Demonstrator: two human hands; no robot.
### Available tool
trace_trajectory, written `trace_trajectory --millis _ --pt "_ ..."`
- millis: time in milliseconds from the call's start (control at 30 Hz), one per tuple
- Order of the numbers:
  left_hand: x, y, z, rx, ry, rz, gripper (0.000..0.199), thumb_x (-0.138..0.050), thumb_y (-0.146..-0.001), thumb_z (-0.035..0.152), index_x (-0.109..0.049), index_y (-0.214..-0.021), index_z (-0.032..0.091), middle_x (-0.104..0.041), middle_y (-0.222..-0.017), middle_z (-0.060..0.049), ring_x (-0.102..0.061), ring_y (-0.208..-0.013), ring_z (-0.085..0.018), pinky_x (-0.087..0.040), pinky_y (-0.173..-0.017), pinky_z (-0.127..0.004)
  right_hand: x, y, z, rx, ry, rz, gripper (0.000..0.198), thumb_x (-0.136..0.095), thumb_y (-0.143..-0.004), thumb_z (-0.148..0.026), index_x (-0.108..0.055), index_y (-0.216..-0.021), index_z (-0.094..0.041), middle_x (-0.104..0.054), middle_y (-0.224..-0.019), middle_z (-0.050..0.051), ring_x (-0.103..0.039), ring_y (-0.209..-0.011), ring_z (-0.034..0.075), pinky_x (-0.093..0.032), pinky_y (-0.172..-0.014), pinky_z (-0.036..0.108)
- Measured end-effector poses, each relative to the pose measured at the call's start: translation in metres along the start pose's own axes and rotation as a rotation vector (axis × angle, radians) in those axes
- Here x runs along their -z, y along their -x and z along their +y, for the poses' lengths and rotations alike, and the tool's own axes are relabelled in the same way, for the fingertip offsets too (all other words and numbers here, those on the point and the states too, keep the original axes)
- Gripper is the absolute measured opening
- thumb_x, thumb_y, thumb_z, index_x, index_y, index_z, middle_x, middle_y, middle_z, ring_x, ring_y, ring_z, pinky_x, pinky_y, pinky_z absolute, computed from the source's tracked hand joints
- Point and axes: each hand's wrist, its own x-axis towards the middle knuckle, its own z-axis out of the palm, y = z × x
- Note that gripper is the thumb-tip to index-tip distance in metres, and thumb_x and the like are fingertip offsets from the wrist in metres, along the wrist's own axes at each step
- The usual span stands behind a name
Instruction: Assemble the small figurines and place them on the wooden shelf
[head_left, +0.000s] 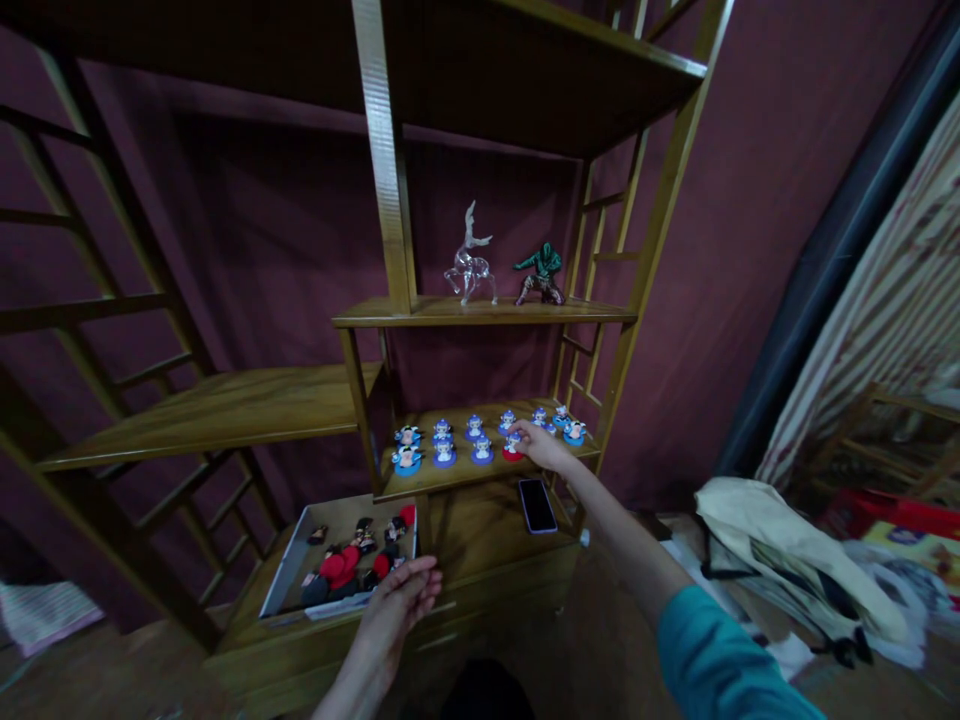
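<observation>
My right hand [538, 443] reaches onto the lower shelf, its fingers closed at the top of a small figurine on a red base [513, 448]. Around it stand several purple-based figurines [482, 450] in two rows, with blue-based ones [406, 460] at the left end and another blue-based figurine [574, 432] at the right. My left hand [405, 592] hovers by the front right corner of an open cardboard box [286, 560], fingers loosely apart and nothing seen in them. Inside that box lie several dark figurines with red or black bases [341, 566].
A phone [538, 505] lies on the bottom board below the figurines. On the middle shelf [442, 312] stand a clear deer figurine [470, 262] and a green crouching figure [541, 274]. Wooden uprights [390, 190] divide the unit. A pale bag [787, 550] lies at right.
</observation>
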Motion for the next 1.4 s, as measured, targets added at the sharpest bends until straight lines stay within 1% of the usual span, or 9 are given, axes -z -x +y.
trace_trajectory --millis 133,300,533,733,900,1033,1133,1267,1400 --pt "0.02 0.003 -0.004 0.019 0.016 0.036 0.026 -0.066 -0.065 0.01 -0.064 -0.091 0.012 -0.069 -0.08 -0.009 -0.064 -0.066 -0.013 -0.049 -0.061 -0.022 0.008 -0.006 0.002 0.016 0.076 -0.05 0.033 -0.048 -0.065 -0.009 -0.058 -0.094 -0.019 -0.045 -0.059 -0.007 -0.041 -0.053 0.009 -0.033 -0.054 0.02" --pt "0.034 0.008 -0.01 0.042 0.052 0.075 0.026 -0.067 -0.064 0.009 -0.064 -0.09 0.013 -0.069 -0.08 -0.009 -0.065 -0.066 -0.014 -0.049 -0.061 -0.023 0.01 -0.01 0.009 0.011 0.119 -0.062 0.038 -0.047 -0.066 -0.008 -0.058 -0.101 -0.021 -0.046 -0.059 -0.006 -0.043 -0.054 0.01 -0.034 -0.053 0.02" --pt "0.045 0.01 -0.01 0.027 0.076 0.084 0.025 -0.067 -0.063 0.007 -0.065 -0.088 0.012 -0.069 -0.079 -0.009 -0.065 -0.065 -0.014 -0.049 -0.06 -0.023 0.011 -0.013 0.008 0.064 0.109 -0.034 0.038 -0.058 -0.065 -0.013 -0.059 -0.102 -0.02 -0.06 -0.081 0.0 -0.053 -0.071 0.013 -0.041 -0.068 0.024" --pt "0.055 0.006 -0.016 0.038 0.056 0.093 0.027 -0.067 -0.064 0.008 -0.064 -0.09 0.013 -0.069 -0.08 -0.009 -0.065 -0.067 -0.014 -0.05 -0.061 -0.022 0.016 -0.015 0.004 0.032 0.175 -0.073 0.03 -0.054 -0.068 -0.011 -0.065 -0.094 -0.019 -0.057 -0.063 -0.003 -0.051 -0.058 0.011 -0.039 -0.058 0.022" --pt "0.064 0.001 -0.025 0.042 0.048 0.094 0.026 -0.067 -0.066 0.01 -0.063 -0.092 0.013 -0.069 -0.082 -0.009 -0.066 -0.07 -0.014 -0.051 -0.063 -0.022 0.019 -0.015 0.0 0.025 0.183 -0.109 0.034 -0.054 -0.067 -0.008 -0.065 -0.097 -0.019 -0.06 -0.063 -0.003 -0.052 -0.058 0.011 -0.041 -0.059 0.022" --pt "0.069 -0.002 -0.025 0.032 0.057 0.1 0.028 -0.066 -0.066 0.008 -0.063 -0.093 0.013 -0.069 -0.083 -0.01 -0.066 -0.07 -0.015 -0.051 -0.063 -0.023 0.024 -0.008 -0.002 0.096 0.091 -0.052 0.034 -0.056 -0.07 -0.012 -0.062 -0.102 -0.02 -0.066 -0.081 0.002 -0.059 -0.074 0.014 -0.046 -0.071 0.026" --pt "0.074 -0.002 -0.021 0.038 0.066 0.119 0.027 -0.064 -0.067 0.007 -0.062 -0.093 0.013 -0.069 -0.083 -0.009 -0.066 -0.069 -0.015 -0.052 -0.061 -0.022 0.029 0.002 0.002 0.131 0.068 0.01 0.031 -0.055 -0.073 -0.016 -0.061 -0.103 -0.02 -0.065 -0.095 0.005 -0.059 -0.085 0.015 -0.046 -0.08 0.029" --pt "0.08 -0.002 -0.017 0.029 0.054 0.147 0.026 -0.064 -0.067 0.006 -0.062 -0.091 0.014 -0.069 -0.08 -0.008 -0.066 -0.067 -0.013 -0.051 -0.06 -0.02 0.033 0.009 0.008 0.072 0.116 0.042 0.029 -0.057 -0.072 -0.016 -0.062 -0.101 -0.018 -0.066 -0.094 0.005 -0.06 -0.085 0.016 -0.047 -0.08 0.031" --pt "0.076 -0.003 -0.013 0.001 0.033 0.149 0.025 -0.065 -0.065 0.005 -0.063 -0.088 0.014 -0.069 -0.078 -0.007 -0.065 -0.066 -0.013 -0.05 -0.059 -0.019 0.035 -0.006 0.001 0.085 0.143 0.046 0.028 -0.051 -0.076 -0.016 -0.062 -0.101 -0.019 -0.067 -0.093 0.004 -0.062 -0.083 0.015 -0.048 -0.079 0.029"
